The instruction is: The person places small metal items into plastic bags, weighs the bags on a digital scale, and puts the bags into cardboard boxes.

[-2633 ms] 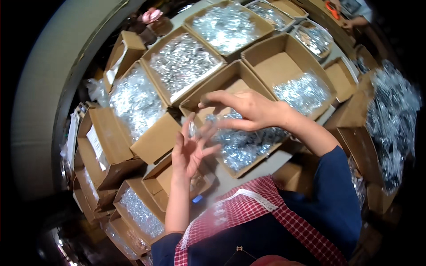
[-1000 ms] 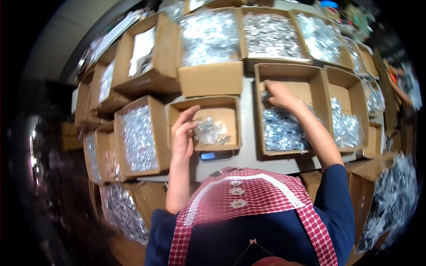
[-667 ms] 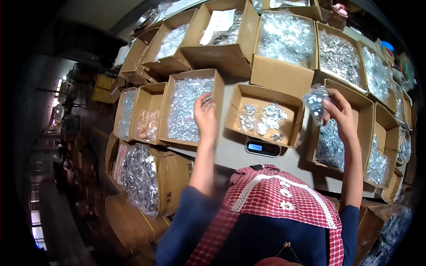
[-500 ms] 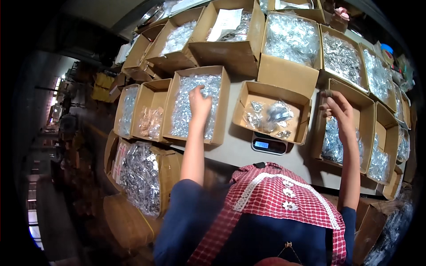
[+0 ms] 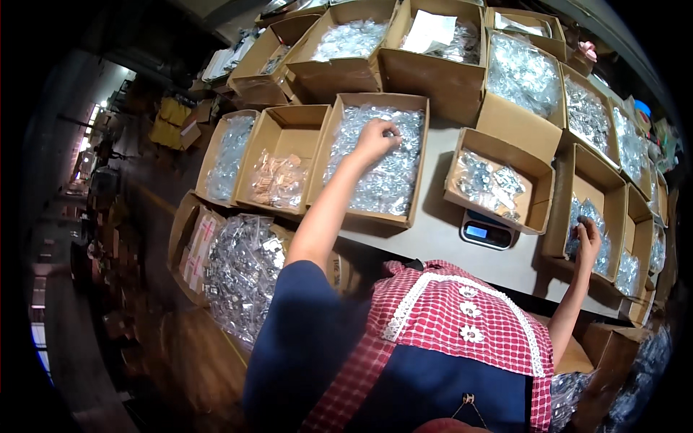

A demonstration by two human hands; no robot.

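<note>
Glinting clear plastic bags (image 5: 390, 184) fill a cardboard box (image 5: 421, 169), upper centre; we judge them light, slippery, best pinched by a corner. Our left hand (image 5: 377, 141) is curled above them, our right hand (image 5: 589, 239) over bluish bags (image 5: 585, 209) at right; whether either grips anything, we cannot tell. Tall walls (image 5: 599, 173) hem both; some open table (image 5: 433, 234) lies between.

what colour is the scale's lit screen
The screen is blue, seen in the head view.

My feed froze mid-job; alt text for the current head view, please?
A person's left hand is over clear packets in one cardboard box, and the right hand is at bluish packets in another box. Between them, a smaller carton of packets appears to sit on a scale.
</note>
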